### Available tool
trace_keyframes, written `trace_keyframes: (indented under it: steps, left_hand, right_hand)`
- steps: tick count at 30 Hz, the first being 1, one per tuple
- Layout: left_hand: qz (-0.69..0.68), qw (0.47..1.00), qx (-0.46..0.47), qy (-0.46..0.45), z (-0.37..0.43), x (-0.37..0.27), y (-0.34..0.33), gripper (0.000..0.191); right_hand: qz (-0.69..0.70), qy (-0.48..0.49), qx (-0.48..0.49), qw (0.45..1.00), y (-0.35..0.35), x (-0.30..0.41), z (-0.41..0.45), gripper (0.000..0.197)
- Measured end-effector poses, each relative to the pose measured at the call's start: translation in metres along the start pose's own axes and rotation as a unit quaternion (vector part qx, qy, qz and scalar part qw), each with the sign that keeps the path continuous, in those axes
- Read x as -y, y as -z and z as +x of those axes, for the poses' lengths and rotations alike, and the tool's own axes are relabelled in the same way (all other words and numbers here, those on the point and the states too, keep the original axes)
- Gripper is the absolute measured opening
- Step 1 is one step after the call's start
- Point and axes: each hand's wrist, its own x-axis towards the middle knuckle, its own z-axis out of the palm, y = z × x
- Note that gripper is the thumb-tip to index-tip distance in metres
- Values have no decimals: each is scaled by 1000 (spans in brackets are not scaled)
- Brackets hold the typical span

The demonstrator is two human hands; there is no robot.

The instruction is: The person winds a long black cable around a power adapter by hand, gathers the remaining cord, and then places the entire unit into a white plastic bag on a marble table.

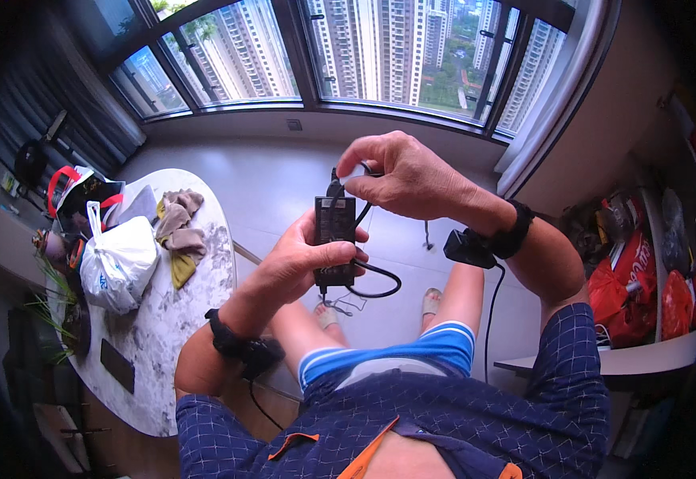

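A black power adapter brick (334, 224) with printed writing stands upright in my left hand (300, 251), thumb across its front and fingertips behind its right side. At its top end sits a black cable plug (336, 187). Just above it, my right hand (405, 173) pinches a black cable (367, 170) and a small white piece, whose kind I cannot make out. The cable loops (384, 290) down beside the brick on the right. A thinner cord (339, 308) hangs from the brick's lower end towards the floor.
On my left, a marble-patterned table (162, 371) bears a white plastic bag (122, 263), crumpled cloth (181, 221) and a dark flat object (117, 365). Shelves (647, 356) with red bags (614, 299) stand right. Each wrist wears a strapped black device (471, 248) with a trailing cord. Windows (384, 54) line the far wall.
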Motion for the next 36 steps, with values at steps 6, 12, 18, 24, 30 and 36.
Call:
trace_keyframes:
  steps: [6,12,18,24,30,36]
  left_hand:
    - [-6,999,-28,22,0,4,-4,56]
    - [-8,997,-78,-19,-6,3,0,49]
    - [-56,985,-130,-101,-1,-11,9,35]
    - [9,979,-175,-108,2,-7,21,40]
    - [59,973,-168,-146,8,4,-1,43]
    - [32,987,-105,-117,-9,-7,1,43]
  right_hand:
    - [116,-19,-23,993,-9,-6,-3,33]
    - [268,7,-27,963,-12,-20,-2,30]
    - [412,-21,80,907,-32,-102,-35,34]
    - [451,-59,-11,890,-65,-81,-68,33]
    - [376,-69,-141,913,-98,-24,-51,18]
    - [-78,187,-269,942,-104,-10,-45,30]
